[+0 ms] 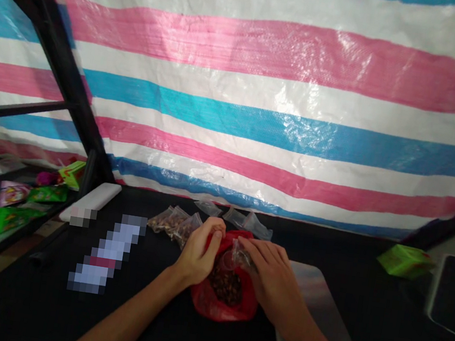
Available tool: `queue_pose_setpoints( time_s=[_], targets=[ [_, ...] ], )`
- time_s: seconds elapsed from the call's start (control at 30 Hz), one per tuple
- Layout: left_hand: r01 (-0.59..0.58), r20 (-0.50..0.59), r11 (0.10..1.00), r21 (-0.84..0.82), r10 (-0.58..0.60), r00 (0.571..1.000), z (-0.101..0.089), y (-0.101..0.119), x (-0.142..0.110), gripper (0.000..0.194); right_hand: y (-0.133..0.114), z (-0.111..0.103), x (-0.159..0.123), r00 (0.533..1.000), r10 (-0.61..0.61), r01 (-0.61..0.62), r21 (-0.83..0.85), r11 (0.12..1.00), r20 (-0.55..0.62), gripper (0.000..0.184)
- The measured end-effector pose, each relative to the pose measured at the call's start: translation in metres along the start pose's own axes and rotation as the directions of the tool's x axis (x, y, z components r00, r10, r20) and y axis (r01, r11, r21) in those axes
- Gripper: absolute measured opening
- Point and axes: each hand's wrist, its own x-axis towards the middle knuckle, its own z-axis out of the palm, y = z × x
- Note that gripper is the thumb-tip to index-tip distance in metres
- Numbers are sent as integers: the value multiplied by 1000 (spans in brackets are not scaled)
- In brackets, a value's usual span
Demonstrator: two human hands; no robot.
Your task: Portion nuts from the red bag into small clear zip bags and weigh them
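A red plastic bag (207, 303) lies open on the black table, with dark brown bits (227, 287) inside. My left hand (197, 251) is curled at the bag's left rim, fingertips pinched. My right hand (269, 276) rests over the bag's right side, its fingers pinching a small clear pouch (236, 251) above the brown bits. Both hands meet at that pouch. Whether the left fingers grip the pouch or the bag rim is unclear.
Several small filled clear pouches (172, 222) lie left of the bag, and empty ones (245, 220) behind it. A scale (325, 316) sits under my right forearm. A green box (404, 261) and dark tray (454, 295) stand right; snack packets (15, 216) left. A striped tarp (264, 96) hangs behind.
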Motion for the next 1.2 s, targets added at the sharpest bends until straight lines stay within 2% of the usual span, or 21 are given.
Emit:
queue_pose_setpoints(
  time_s=[0.2,0.5,0.6,0.7,0.83,0.97,1.2],
  targets=[
    [-24,-17,999,38,25,1000,-3,-1,2,20,-2,-1,2,999,40,-40,24,999,11,35],
    [-42,2,997,69,42,999,-4,-4,2,19,7,-2,0,988,150,-155,182,971,41,42],
    [-57,15,996,71,56,998,-6,-2,3,17,9,-3,0,990,134,-138,191,972,37,40],
    [-145,131,979,144,127,983,-10,3,5,17,6,-4,1,994,107,-107,159,981,13,36],
    [-302,316,922,244,219,923,-12,8,6,25,0,-1,0,994,111,-111,148,983,9,35],
    [-330,355,917,225,238,904,-11,5,6,28,0,2,0,991,137,-137,156,978,15,34],
    [-284,365,934,217,192,911,-12,2,5,19,11,3,-2,984,173,-164,167,972,-38,36]
  ],
)
